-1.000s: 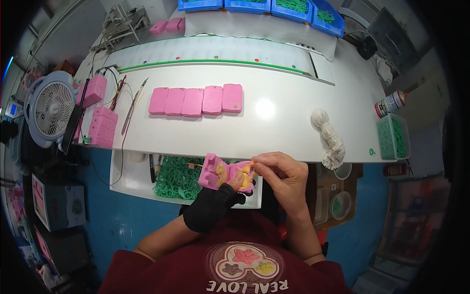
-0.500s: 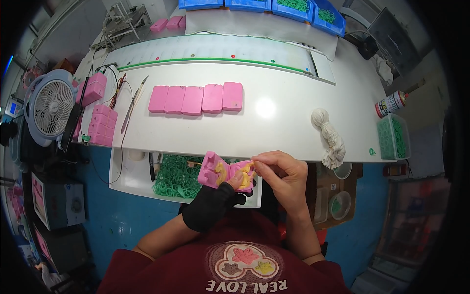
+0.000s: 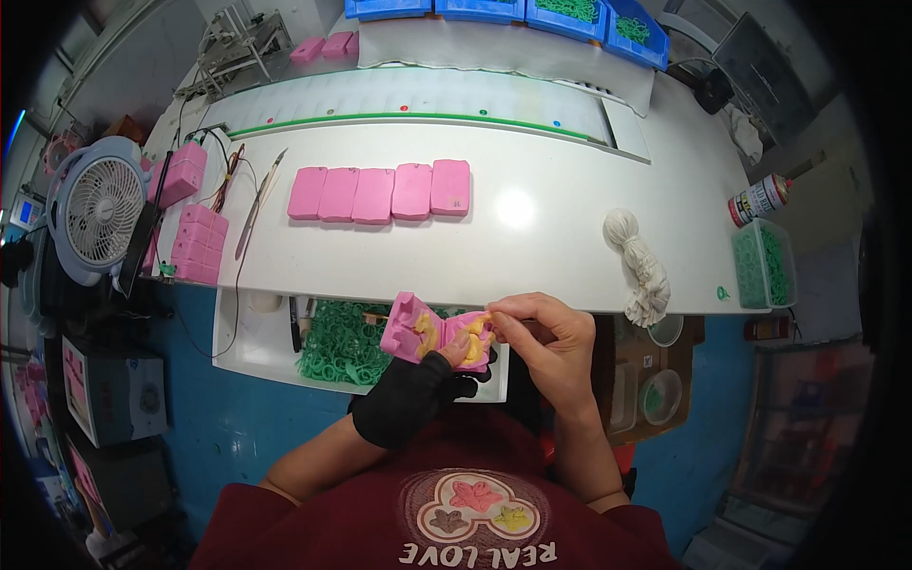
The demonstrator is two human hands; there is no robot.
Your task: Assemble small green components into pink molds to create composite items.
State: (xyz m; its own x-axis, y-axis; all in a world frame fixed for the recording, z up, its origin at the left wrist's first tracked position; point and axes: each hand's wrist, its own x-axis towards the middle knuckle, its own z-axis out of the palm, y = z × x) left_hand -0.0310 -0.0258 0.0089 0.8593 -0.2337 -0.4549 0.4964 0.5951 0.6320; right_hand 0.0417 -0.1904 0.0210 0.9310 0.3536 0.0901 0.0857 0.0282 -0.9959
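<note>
My left hand [image 3: 407, 391], in a black fingerless glove, holds a pink mold [image 3: 404, 326] spread open like a book over the drawer. Yellow lining lies in both halves, and my left thumb presses on the yellow piece [image 3: 473, 344] in the right half. With bare thumb and index finger, my right hand [image 3: 551, 344] pinches the upper end of that piece at the mold's right edge. The fingertips partly hide the pinched spot. Farther back on the white table, several pink blocks [image 3: 374, 195] lie side by side in a row.
Below the table edge, an open white drawer [image 3: 237, 344] holds green ring pieces [image 3: 332, 344]. A white cloth bundle [image 3: 638, 264], a spray can [image 3: 760, 200] and a clear tub [image 3: 763, 266] stand right. Tweezers [image 3: 255, 211] and a fan [image 3: 99, 209] are left; a conveyor [image 3: 380, 100] runs behind.
The coloured dots on the conveyor have shifted left. My hands and the mold have barely moved; the mold's left half tilts slightly differently.
</note>
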